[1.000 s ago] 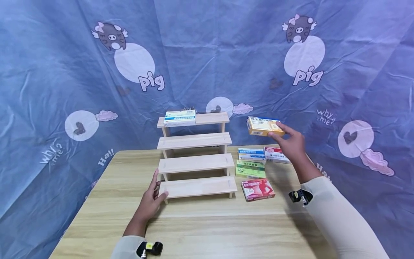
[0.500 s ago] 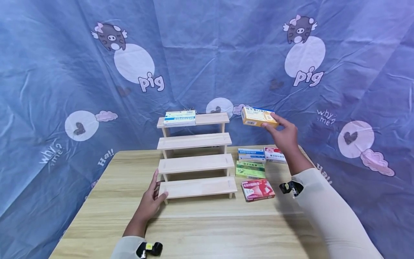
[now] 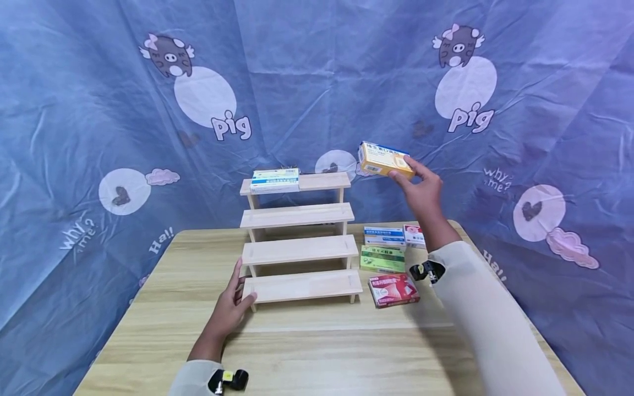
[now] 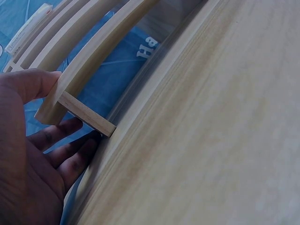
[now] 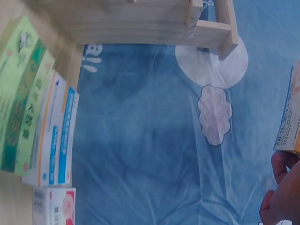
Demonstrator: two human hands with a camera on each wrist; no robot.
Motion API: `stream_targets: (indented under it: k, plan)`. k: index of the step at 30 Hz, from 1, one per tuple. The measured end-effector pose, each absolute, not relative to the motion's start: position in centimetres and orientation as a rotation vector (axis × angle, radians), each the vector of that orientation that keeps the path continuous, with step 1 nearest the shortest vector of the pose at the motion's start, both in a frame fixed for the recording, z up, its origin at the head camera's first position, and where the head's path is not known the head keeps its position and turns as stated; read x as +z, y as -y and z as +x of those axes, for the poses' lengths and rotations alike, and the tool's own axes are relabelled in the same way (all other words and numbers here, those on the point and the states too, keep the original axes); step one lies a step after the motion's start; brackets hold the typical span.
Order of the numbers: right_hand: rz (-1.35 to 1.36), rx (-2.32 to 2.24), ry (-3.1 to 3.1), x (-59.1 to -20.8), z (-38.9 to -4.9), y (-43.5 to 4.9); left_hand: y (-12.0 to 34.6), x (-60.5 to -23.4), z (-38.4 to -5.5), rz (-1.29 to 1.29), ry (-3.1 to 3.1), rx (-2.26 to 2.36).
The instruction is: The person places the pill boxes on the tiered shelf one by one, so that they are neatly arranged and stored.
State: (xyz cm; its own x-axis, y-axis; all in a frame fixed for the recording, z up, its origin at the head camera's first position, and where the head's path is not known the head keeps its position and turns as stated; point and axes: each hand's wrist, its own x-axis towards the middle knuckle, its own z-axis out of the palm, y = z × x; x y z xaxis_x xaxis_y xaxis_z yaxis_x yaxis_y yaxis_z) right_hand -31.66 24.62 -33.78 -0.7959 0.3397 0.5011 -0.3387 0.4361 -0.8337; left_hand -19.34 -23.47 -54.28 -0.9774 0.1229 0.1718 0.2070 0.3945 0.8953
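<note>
Right hand (image 3: 425,191) pinches yellow-orange box (image 3: 382,159) midair; left hand (image 3: 230,309) grips wooden rack (image 3: 299,250). Likely mid-carry; next needs level lowering.

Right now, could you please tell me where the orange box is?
In the head view, the orange box is held in the air by the right hand, up and to the right of the wooden rack.
</note>
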Motion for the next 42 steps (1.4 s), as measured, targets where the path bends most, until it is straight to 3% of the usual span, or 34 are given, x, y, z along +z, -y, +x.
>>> stream_targets:
  k: [21,42]
  plan:
    - [0.034,1.447,1.884,-34.2,-35.3,-19.4,23.6,-54.6,-19.6,-0.307,2.555,-1.66]
    - [0.147,1.305,2.001,-36.7,-36.3,-15.1,23.7,-54.7,-19.8,-0.328,2.548,-1.655]
